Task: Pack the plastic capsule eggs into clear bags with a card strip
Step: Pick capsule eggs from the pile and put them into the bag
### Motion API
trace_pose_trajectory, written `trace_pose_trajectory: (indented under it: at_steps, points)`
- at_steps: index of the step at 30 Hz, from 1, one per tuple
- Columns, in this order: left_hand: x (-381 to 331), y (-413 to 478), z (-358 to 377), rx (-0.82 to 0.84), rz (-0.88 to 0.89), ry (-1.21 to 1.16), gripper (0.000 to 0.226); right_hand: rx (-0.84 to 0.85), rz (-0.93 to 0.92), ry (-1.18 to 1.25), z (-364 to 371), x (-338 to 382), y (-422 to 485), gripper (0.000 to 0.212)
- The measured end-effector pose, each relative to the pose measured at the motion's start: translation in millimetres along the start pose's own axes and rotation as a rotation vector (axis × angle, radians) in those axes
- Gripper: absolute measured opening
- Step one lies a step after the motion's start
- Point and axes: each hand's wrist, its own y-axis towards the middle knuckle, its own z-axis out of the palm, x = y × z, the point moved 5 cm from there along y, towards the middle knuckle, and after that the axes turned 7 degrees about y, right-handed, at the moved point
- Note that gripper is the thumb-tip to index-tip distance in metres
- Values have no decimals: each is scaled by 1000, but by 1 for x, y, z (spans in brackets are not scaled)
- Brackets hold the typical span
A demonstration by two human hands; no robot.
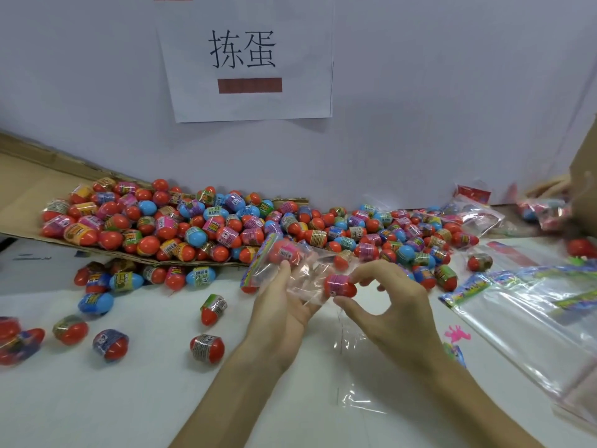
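My left hand (284, 305) grips a clear bag (298, 270) with a colourful card strip (260, 263) along its far edge; one pink-and-red egg (286, 250) sits inside it. My right hand (387, 302) pinches a red egg with a pink label (339, 285) at the bag's open mouth. A big heap of capsule eggs (226, 224) lies behind the hands, spilling off a flattened cardboard sheet (26, 195).
Loose eggs (206, 348) are scattered on the white table at the left. A stack of clear bags with card strips (523, 305) lies at the right, a pink toy (457, 334) beside it. A paper sign (245, 59) hangs on the wall. Filled bags (542, 211) lie far right.
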Motion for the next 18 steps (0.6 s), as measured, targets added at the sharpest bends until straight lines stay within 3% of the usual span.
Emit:
trace_pose_trajectory:
  at_steps: [8,14,18]
  points:
    - [15,-2,8,99,-2,68,46,-4,-20,82,8,7,-4,29]
    - [2,0,1,76,33,-26,47,218,44,111,22,6,-8,56]
    - [6,-2,6,99,22,13,49,345,30,55,25,10,-8,60]
